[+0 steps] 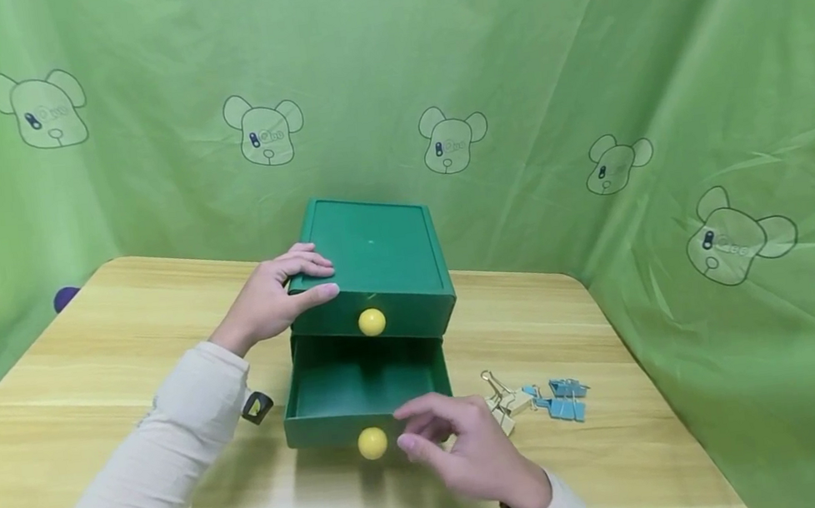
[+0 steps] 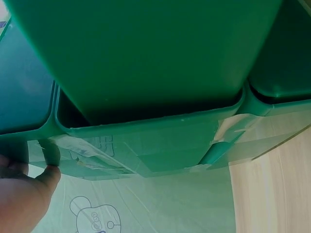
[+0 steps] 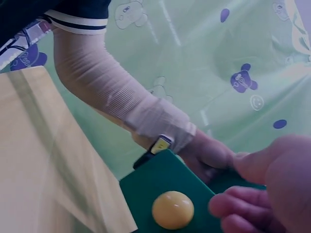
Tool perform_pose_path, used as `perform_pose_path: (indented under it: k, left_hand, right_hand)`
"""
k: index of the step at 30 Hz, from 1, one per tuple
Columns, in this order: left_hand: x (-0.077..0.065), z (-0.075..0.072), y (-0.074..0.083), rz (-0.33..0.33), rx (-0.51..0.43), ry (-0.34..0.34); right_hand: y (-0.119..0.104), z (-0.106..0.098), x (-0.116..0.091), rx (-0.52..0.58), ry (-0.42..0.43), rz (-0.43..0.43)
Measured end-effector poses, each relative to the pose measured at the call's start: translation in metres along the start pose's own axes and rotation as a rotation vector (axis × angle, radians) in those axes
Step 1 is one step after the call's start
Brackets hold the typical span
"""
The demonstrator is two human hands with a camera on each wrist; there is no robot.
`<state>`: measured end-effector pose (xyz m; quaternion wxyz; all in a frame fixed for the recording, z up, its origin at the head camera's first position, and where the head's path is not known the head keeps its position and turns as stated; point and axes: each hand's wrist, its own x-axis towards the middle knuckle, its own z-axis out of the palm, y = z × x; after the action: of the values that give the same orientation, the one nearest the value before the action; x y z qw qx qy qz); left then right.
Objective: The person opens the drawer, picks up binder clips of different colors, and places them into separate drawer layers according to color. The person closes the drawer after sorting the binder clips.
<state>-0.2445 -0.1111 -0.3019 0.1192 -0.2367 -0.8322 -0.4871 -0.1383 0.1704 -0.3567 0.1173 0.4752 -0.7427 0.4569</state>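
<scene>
A green drawer box (image 1: 376, 245) with yellow knobs stands on the table. Its upper drawer (image 1: 414, 308) is closed, while the lower drawer (image 1: 322, 431) is pulled out so that its inside shows. My left hand (image 1: 276, 294) rests on the box's top left front corner, fingers over the top and thumb along the front edge. The left wrist view shows its fingers (image 2: 48, 177) against the green plastic. Beside the lower drawer's right front corner is my right hand (image 1: 467, 448), thumb and fingers apart, holding nothing. The lower yellow knob (image 1: 372, 442) is just left of its fingertips.
Right of the box lie several binder clips, cream ones (image 1: 504, 410) and blue ones (image 1: 567, 409). A small black device (image 1: 256, 407) is on my left wrist. Behind the wooden table (image 1: 551, 321) hangs a green curtain (image 1: 355, 59) printed with bear heads.
</scene>
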Motion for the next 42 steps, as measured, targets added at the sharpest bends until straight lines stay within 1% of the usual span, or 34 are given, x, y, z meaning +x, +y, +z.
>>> perform_pose_path:
  k: [2, 5, 9, 15, 18, 20, 22, 23, 24, 26, 28, 30, 34, 36, 38, 42]
  left_hand:
    - [0.000, 0.000, 0.000, -0.001, -0.003, -0.001]
    - [0.000, 0.000, 0.000, 0.000, -0.010, -0.001]
    - [-0.001, 0.000, 0.000, -0.001, -0.012, 0.000]
    - [0.000, 0.001, 0.000, -0.006, -0.013, -0.002]
    - [0.000, 0.001, 0.000, -0.010, -0.015, -0.003]
    - [-0.001, 0.002, -0.001, -0.014, -0.015, -0.002]
    - [-0.001, 0.002, 0.000, -0.014, -0.017, 0.001]
    - [-0.001, 0.002, -0.001, -0.015, -0.018, 0.001]
    - [-0.001, 0.002, -0.001, -0.014, -0.018, 0.002]
    - [-0.001, 0.001, 0.000, -0.016, -0.019, 0.000]
    - [-0.001, 0.001, 0.000, -0.015, -0.019, 0.001]
    - [-0.001, 0.001, 0.000, -0.017, -0.017, 0.000]
    - [0.000, 0.001, 0.000, -0.015, -0.016, -0.001]
    - [0.000, 0.001, 0.000, -0.014, -0.017, -0.002]
    - [0.000, 0.001, 0.000, -0.014, -0.017, -0.002]
    - [0.000, 0.001, -0.001, -0.018, -0.019, 0.002]
  right_hand:
    - [0.001, -0.004, 0.000, 0.007, 0.064, -0.041]
    - [0.001, -0.011, 0.001, 0.013, 0.136, -0.055]
    - [0.001, -0.022, 0.000, -0.008, 0.196, -0.037]
    - [0.010, -0.038, -0.006, -0.061, 0.271, 0.060]
    - [0.017, -0.045, -0.009, -0.110, 0.322, 0.085]
    - [0.018, -0.050, -0.008, -0.162, 0.356, 0.113]
    - [0.017, -0.055, -0.006, -0.215, 0.385, 0.162]
    - [0.017, -0.057, -0.005, -0.235, 0.396, 0.204]
    - [0.021, -0.059, -0.006, -0.261, 0.398, 0.247]
    - [0.032, -0.064, -0.011, -0.298, 0.393, 0.340]
    - [0.048, -0.068, -0.019, -0.335, 0.364, 0.424]
    - [0.064, -0.072, -0.029, -0.370, 0.306, 0.499]
    - [0.074, -0.074, -0.039, -0.429, 0.168, 0.634]
    - [0.076, -0.074, -0.043, -0.462, 0.103, 0.682]
    - [0.079, -0.074, -0.047, -0.506, 0.049, 0.713]
    - [0.084, -0.074, -0.053, -0.618, -0.051, 0.725]
